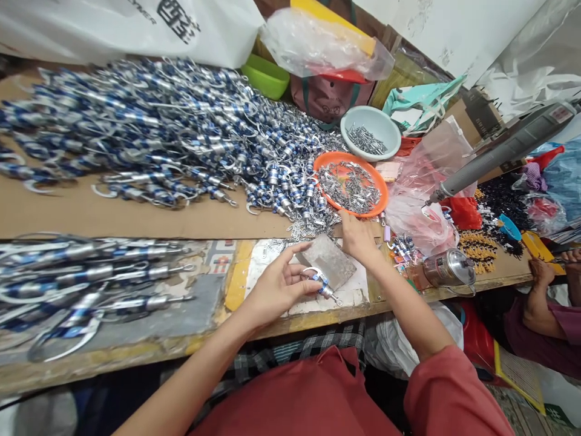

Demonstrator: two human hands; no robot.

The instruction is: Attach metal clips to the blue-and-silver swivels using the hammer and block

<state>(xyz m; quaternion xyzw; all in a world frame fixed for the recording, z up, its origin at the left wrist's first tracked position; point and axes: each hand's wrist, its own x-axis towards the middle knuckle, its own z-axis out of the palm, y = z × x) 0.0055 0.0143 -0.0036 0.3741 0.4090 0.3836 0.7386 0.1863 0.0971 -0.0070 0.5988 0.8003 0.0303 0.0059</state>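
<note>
Left hand (282, 283) pinching blue-silver hooked piece (324, 287) by near side of grey block (334, 259). Beyond, right hand (358, 239) at near rim of orange plate (382, 192); fingertips hidden, cannot tell grip. Far left, heap of similar pieces (158, 127); beyond plate, pale bowl (393, 132).

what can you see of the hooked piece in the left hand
The hooked piece has a silver, metallic-looking body with blue bands, a pale curved arm at one end and a small ring at the other. The left hand grips it aslant, ring toward the lower right, by the grey block; whether they touch is unclear.
</note>
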